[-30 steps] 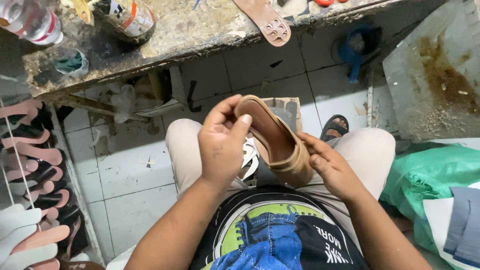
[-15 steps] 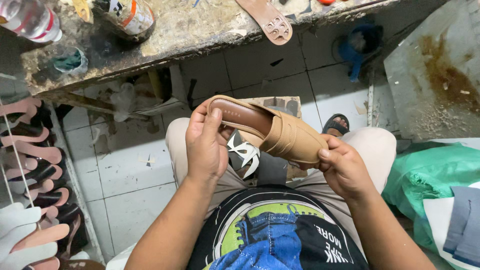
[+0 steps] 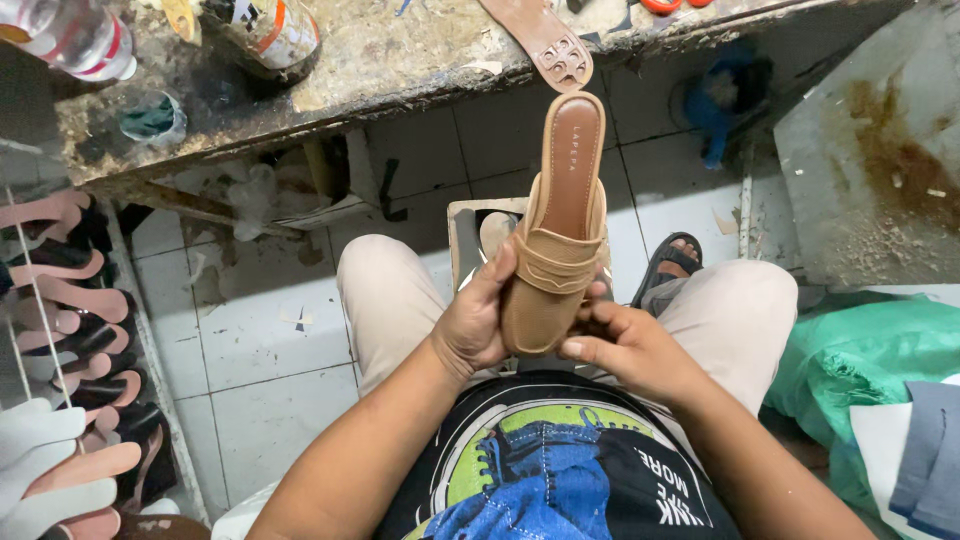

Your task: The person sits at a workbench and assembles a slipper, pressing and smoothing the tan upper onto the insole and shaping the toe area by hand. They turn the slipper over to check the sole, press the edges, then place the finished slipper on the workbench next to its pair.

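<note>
Surface: a stained, paint-crusted surface (image 3: 420, 60) runs across the top of the view, well beyond both hands.
Floor: pale floor tiles (image 3: 270, 340) lie below and to the left of the hands, between the knees and the surface.
Green sheet: crumpled green plastic (image 3: 860, 360) lies off to the right of the right hand.
Rack: a rack of pink, black and white shoe soles (image 3: 55, 330) stands far out to the left of the left hand.
Shoe: a tan slip-on mule (image 3: 560, 225) is held between both hands over the lap, toe toward the body, open heel pointing away toward the surface, its brown insole facing up.
Left hand: the left hand (image 3: 478, 322) is wrapped around the shoe's toe end from the left, thumb pressed on the upper.
Right hand: the right hand (image 3: 625, 345) is closed on the toe end from below and right, fingertips touching the leather.
Loose sole: a flat brown sole (image 3: 545, 40) rests on the surface edge, just past the shoe's heel.
Bottle: a clear plastic bottle (image 3: 70, 35) lies on the surface, far up and left of the left hand.
Sandalled foot: a foot in a dark sandal (image 3: 672, 265) shows on the floor just above the right hand.
</note>
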The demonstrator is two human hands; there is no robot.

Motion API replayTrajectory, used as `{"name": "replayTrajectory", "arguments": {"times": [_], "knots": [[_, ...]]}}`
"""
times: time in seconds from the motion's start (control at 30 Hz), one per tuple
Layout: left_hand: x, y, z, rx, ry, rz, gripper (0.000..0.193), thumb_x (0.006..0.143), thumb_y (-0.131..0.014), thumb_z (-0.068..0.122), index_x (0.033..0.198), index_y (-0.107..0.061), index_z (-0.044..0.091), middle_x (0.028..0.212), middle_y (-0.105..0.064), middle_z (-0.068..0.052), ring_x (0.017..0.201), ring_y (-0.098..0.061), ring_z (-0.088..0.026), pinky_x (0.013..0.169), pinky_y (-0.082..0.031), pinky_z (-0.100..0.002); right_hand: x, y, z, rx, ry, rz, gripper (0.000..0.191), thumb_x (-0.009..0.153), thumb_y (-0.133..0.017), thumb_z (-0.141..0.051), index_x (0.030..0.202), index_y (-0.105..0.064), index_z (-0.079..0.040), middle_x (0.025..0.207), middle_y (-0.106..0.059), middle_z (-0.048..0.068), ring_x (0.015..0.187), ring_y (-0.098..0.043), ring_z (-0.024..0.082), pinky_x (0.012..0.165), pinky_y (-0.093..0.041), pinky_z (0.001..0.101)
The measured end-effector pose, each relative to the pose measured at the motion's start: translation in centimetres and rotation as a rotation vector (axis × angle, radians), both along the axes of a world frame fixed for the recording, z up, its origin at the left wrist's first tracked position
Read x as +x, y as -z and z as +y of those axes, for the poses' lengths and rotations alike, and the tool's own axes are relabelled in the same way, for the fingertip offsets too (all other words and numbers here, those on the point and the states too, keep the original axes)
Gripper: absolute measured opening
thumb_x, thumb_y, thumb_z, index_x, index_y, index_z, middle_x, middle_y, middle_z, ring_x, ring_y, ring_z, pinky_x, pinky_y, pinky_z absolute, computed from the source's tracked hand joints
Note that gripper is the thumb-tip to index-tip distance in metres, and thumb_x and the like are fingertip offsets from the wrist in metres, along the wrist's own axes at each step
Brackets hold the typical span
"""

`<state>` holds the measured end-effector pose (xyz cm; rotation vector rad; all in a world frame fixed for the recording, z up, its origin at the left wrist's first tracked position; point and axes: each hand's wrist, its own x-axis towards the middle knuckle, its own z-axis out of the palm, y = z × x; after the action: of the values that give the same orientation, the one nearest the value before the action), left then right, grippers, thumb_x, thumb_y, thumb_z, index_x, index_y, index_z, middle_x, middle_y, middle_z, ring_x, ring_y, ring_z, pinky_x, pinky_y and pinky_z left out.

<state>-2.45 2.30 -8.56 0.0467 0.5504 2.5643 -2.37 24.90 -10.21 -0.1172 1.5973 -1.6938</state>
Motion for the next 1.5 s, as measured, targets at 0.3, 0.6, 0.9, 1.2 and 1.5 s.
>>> {"name": "replayTrajectory", "arguments": {"times": [0.3,0.6,0.9,1.2,1.5], "knots": [[0.0,0.4,-0.8,0.024,0.091,-0.05,0.076,0.109,-0.048,0.057,0.157,-0.039,-0.001,0.14,-0.057,-0.025,0.123,-0.063,-0.035,0.102,-0.054,-0.048,-0.9,-2.1,2.1,-0.179,0.472,0.315,0.016,0.099,-0.065,-0.007,0.113,-0.062,0.002,0.111,-0.07,0.014,0.1,-0.067,0.019,0.091,-0.055,0.0334],[0.1,-2.8,-1.5,-0.186,0.218,0.082,0.085,0.102,-0.054,0.037,0.169,-0.015,0.002,0.165,-0.037,-0.015,0.145,-0.045,-0.022,0.121,-0.035,-0.034,-2.4,-3.7,3.2,-0.238,0.364,0.063,0.03,0.1,-0.062,-0.003,0.13,-0.061,0.004,0.107,-0.064,0.01,0.091,-0.059,0.015,0.083,-0.05,0.032],[0.8,-3.6,-1.3,-0.307,-0.156,0.121,0.064,0.101,-0.066,0.031,0.152,-0.04,0.0,0.158,-0.045,-0.016,0.142,-0.05,-0.028,0.118,-0.044,-0.047,-0.2,-1.7,1.1,-0.607,0.564,-0.142,0.021,0.104,-0.059,-0.014,0.122,-0.058,-0.002,0.109,-0.065,0.009,0.098,-0.063,0.017,0.099,-0.051,0.0388],[1.4,-4.6,-1.6,-0.259,-0.064,0.218,0.07,0.102,-0.069,0.049,0.147,-0.051,-0.001,0.152,-0.055,-0.021,0.141,-0.055,-0.033,0.118,-0.047,-0.047,0.7,-3.0,3.1,-0.513,0.039,-0.061,0.084,0.087,-0.081,-0.037,0.144,-0.048,0.014,0.147,-0.057,0.023,0.138,-0.054,0.033,0.118,-0.038,0.046],[0.7,-6.4,-0.2,-0.425,-0.121,0.356,0.072,0.098,-0.074,0.037,0.153,-0.041,0.005,0.155,-0.051,-0.015,0.146,-0.051,-0.027,0.126,-0.041,-0.043,2.2,-2.5,1.3,-0.61,0.276,-0.431,0.093,0.084,-0.085,-0.028,0.156,-0.038,0.006,0.133,-0.054,0.016,0.119,-0.052,0.027,0.106,-0.039,0.0425]]}}
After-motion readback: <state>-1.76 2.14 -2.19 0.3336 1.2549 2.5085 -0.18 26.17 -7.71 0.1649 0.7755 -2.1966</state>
